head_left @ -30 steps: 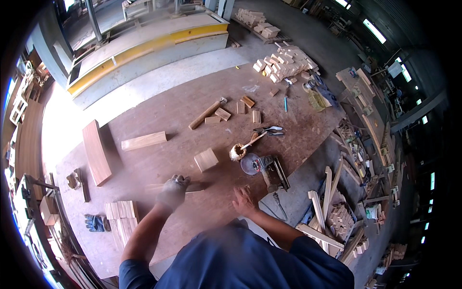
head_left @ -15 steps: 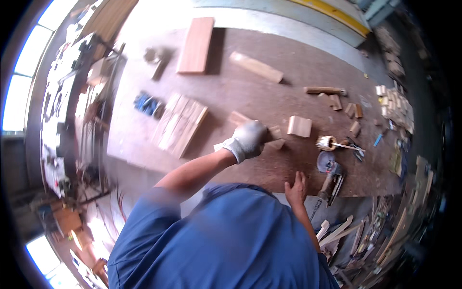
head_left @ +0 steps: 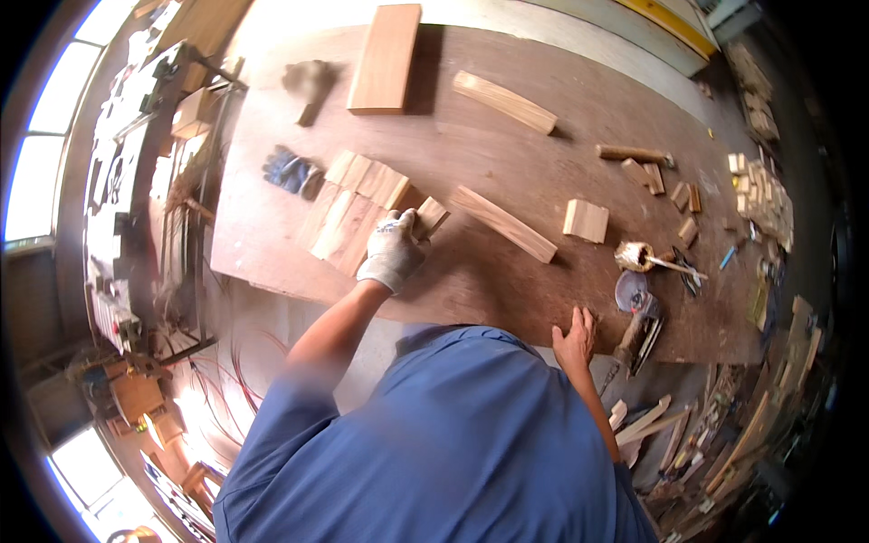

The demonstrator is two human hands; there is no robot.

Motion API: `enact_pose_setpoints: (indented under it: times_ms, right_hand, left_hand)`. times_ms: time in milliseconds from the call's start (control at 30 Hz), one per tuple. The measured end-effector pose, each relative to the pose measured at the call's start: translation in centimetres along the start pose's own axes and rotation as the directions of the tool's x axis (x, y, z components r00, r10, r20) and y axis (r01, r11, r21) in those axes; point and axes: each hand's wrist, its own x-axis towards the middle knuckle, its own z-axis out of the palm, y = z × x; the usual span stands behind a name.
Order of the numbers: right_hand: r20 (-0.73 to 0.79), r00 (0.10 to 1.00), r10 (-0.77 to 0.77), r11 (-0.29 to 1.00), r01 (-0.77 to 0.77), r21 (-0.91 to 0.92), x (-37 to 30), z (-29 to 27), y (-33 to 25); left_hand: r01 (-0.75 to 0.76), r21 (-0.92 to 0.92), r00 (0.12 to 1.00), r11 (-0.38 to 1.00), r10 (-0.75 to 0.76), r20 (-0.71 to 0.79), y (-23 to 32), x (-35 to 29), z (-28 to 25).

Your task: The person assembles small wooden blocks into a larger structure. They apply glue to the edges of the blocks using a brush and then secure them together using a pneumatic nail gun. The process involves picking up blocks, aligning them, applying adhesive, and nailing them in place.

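Note:
My left hand (head_left: 395, 252), in a white work glove, is closed on a small wooden block (head_left: 433, 220) just above the table. This block is at the right side of a group of light-brown wooden blocks (head_left: 348, 215) laid close together. Whether it touches them is hidden by the glove. To its right lies a long wooden strip (head_left: 503, 224), apart from the hand. My bare right hand (head_left: 575, 340) rests on the table's front edge with fingers stretched out, holding nothing. Beside it lies an angle grinder (head_left: 636, 317) with a round disc.
A blue glove (head_left: 291, 171) lies left of the blocks. Farther back are a wide board (head_left: 385, 59) and another strip (head_left: 504, 102). On the right are a short block (head_left: 586, 221), a glue pot (head_left: 634, 257) with a stick, a hammer (head_left: 634, 154) and piled offcuts (head_left: 760, 195).
My left hand has moved left with the small block, from the table's middle to the block group. The long strip behind it shows fully. My right hand stays at the front edge.

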Motion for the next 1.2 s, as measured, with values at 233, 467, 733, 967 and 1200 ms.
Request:
enact_pose_setpoints:
  times_ms: [233, 467, 733, 967, 1200]
  right_hand:
    - [-0.152, 0.956, -0.249, 0.910, 0.285, 0.300, 7.0, -2.7, -7.2]
    - [-0.049, 0.919, -0.390, 0.918, 0.393, 0.061, 14.9, -0.1, -10.3]
    - [-0.177, 0.928, -0.327, 0.895, 0.364, 0.257, 11.3, -6.5, -7.2]
    - [-0.343, 0.918, -0.197, 0.936, 0.280, 0.212, 8.4, -10.9, -3.5]
    - [-0.403, 0.890, -0.214, 0.930, 0.311, 0.194, 8.4, -10.7, -3.6]
  left_hand:
    - [-0.375, -0.003, 0.908, 0.927, 0.368, 0.200, 4.3, -1.2, 0.8]
    - [-0.613, -0.017, 0.713, 0.790, 0.563, 0.418, 8.0, -2.3, 2.9]
    - [-0.759, 0.021, 0.604, 0.650, 0.693, 0.393, 10.2, 1.5, 5.9]
    - [-0.826, 0.032, 0.528, 0.563, 0.753, 0.394, 15.6, 5.8, 10.2]
    - [-0.796, 0.015, 0.596, 0.605, 0.779, 0.194, 15.5, 6.3, 12.8]
